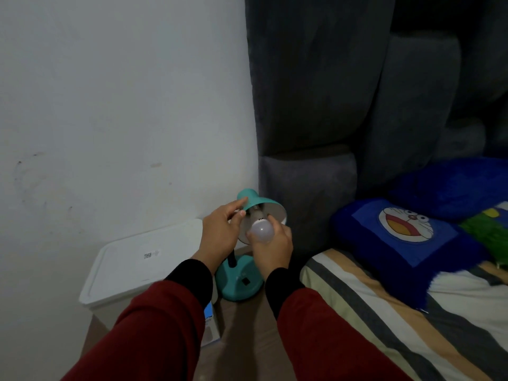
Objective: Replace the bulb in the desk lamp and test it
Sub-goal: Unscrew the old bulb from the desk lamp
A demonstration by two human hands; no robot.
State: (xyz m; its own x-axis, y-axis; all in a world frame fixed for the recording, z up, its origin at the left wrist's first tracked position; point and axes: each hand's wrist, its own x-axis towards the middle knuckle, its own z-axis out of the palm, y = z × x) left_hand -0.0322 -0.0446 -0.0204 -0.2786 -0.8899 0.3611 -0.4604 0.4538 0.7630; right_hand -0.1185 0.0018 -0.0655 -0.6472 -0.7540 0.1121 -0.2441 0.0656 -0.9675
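Landmark: teal metal desk lamp (pixel 239 281), standing on the brown surface between the bed and the bin.

- Grey padded headboard (pixel 316 105) right behind the lamp; striped bed sheet (pixel 371 312) to its right. The lamp's tilted head could bump the headboard if it swings.
- White lidded plastic bin (pixel 143 259) just left of the lamp's base. Little room on that side.
- Teal cone shade (pixel 254 200) tipped towards the camera. Left hand (pixel 220 235) curls round its neck, thumb on top, to steady it. If that grip slackens, the gooseneck probably twists with the bulb.
- Right hand (pixel 270 247) wraps its fingers round the white frosted globe bulb (pixel 260 229), which sits at the shade's mouth with its metal screw base at the socket. Can't tell how far it's threaded.
- Risks: cross-threading if the bulb is off-axis; a drop if the grip slips on the smooth globe. Black rocker switch (pixel 246 281) on the base: position unreadable, socket may be live.
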